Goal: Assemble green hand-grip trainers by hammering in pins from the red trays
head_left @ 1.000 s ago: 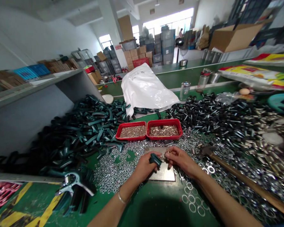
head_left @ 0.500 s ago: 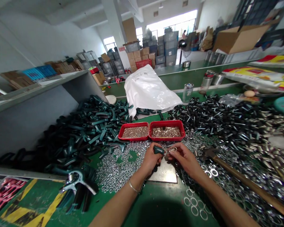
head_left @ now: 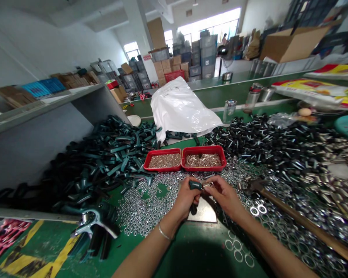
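My left hand (head_left: 188, 199) is closed around a dark green and black handle (head_left: 195, 185), its upper end pointing right. At that end sits a small metal coil spring (head_left: 208, 185), which the thumb and fingers of my right hand (head_left: 220, 193) pinch. Whether the spring is fixed to the handle, I cannot tell. Both hands are above a bare metal plate (head_left: 203, 212) on the green bench. Just beyond them stand two red trays, the left tray (head_left: 162, 169) with tiny metal parts and the right tray (head_left: 203, 168) with small pins.
Green handles (head_left: 118, 148) are heaped at left, small nuts (head_left: 142, 208) nearer. A hammer (head_left: 295, 218) lies over metal rings (head_left: 261, 209) at right, with black-headed bolts (head_left: 266, 139) behind. A white sack (head_left: 185, 110) stands at the back. A chrome clamp-like piece (head_left: 94, 222) lies front left.
My right hand has brought the spring left against the end of the handle. The handle has shifted slightly right in my left hand's grip. The view has tilted a little.
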{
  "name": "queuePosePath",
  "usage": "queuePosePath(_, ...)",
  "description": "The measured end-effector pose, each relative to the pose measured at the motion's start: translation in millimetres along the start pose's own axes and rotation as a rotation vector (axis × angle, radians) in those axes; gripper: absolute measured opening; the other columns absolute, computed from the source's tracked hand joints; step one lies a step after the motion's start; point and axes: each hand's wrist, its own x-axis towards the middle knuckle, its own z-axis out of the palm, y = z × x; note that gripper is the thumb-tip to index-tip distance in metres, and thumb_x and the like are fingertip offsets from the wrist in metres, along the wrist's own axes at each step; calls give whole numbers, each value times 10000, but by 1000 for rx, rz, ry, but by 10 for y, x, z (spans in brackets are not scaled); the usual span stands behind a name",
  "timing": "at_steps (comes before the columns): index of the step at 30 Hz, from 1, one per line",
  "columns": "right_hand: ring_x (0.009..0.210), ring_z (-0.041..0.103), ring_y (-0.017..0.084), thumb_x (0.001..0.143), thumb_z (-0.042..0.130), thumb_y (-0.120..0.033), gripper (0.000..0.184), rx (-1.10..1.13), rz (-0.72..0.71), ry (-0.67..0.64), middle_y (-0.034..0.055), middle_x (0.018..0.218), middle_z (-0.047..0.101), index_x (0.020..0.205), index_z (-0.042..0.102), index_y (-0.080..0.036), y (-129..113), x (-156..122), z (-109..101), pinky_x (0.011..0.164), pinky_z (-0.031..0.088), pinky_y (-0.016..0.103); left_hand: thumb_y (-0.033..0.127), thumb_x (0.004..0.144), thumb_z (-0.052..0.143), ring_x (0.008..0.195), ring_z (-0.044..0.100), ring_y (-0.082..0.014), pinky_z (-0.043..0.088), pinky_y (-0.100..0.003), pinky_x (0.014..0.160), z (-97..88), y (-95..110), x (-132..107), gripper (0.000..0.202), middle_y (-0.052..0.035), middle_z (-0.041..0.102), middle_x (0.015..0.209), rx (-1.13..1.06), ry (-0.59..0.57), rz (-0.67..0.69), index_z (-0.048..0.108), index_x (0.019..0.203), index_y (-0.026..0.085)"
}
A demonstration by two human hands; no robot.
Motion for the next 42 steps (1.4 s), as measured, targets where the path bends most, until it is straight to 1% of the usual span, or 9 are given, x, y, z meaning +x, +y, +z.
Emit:
queuePosePath(6, 747, 579, 174, 840, 670, -415, 189, -2, 43, -113, -5, 820, 631, 937, 637, -257, -28, 33, -111, 695, 459, 298, 168, 654, 746, 388, 393, -29, 279, -163, 402, 34, 219, -271, 509, 28, 639, 720, -81, -466, -176, 441, 1058, 216)
queuePosePath(9, 665, 564, 146, 862, 640, -458, 232, 71, 94, -186, -29, 729, 593, 961, 620, -249, -128, 118, -99, 629, 445, 271, 315, 768, 725, 429, 430, -38, 319, -180, 433, 22, 343, -335, 439, -30, 661, 783, -167, -586, -211, 469, 1103, 193)
queuePosePath(13, 686, 582, 159, 890, 609, -432, 214, -152, 25, -235, -2, 786, 631, 973, 622, -235, -202, 202, -171, 642, 454, 295, 456, 870, 600, 364, 327, -15, 209, -165, 370, -13, 292, -252, 309, -31, 649, 726, -227, -326, -79, 485, 913, 173)
queuePosePath(17, 831, 584, 219, 906, 595, -287, 86, -660, -158, -234, 47, 851, 650, 866, 652, -237, -99, -144, -488, 780, 464, 372, 411, 890, 589, 445, 415, -27, 312, -161, 434, -177, 317, -135, 257, -20, 660, 798, -330, 8, 203, 474, 872, 182)
queuePosePath(20, 882, 575, 231, 940, 536, -252, 121, -905, -138, -321, 75, 927, 630, 926, 653, -226, 32, -578, -628, 805, 474, 381, 426, 910, 565, 548, 485, -52, 405, -186, 530, -268, 448, -80, 246, -38, 663, 888, -440, -13, 258, 514, 948, 189)
queuePosePath(24, 945, 563, 240, 951, 514, -225, 131, -1125, -76, -242, 91, 991, 598, 993, 635, -193, 188, -819, -556, 833, 475, 376, 401, 875, 638, 565, 497, -60, 411, -196, 551, -160, 500, -46, 256, -38, 662, 896, -435, -111, 175, 524, 965, 190)
queuePosePath(30, 949, 561, 216, 914, 468, -94, 193, -1228, -39, -225, 80, 1013, 598, 983, 615, -197, 257, -717, -515, 857, 454, 337, 444, 785, 728, 486, 405, -28, 324, -163, 476, -19, 365, -41, 354, 7, 626, 765, -392, 53, 160, 524, 862, 165)
queuePosePath(35, 978, 568, 197, 855, 489, -75, 237, -1190, 25, -269, 78, 1076, 618, 1019, 616, -190, 179, -611, -515, 856, 443, 285, 566, 743, 701, 539, 502, -80, 414, -200, 519, 13, 372, 19, 434, -13, 658, 806, -311, 112, 139, 612, 866, 159)
queuePosePath(42, 1006, 564, 214, 822, 557, -106, 170, -1058, 2, 7, 75, 1060, 634, 952, 632, -188, -143, -346, -600, 905, 422, 324, 752, 692, 589, 831, 654, -265, 534, -340, 706, -22, 417, -5, 603, -78, 718, 890, 119, 185, 361, 685, 865, 183)
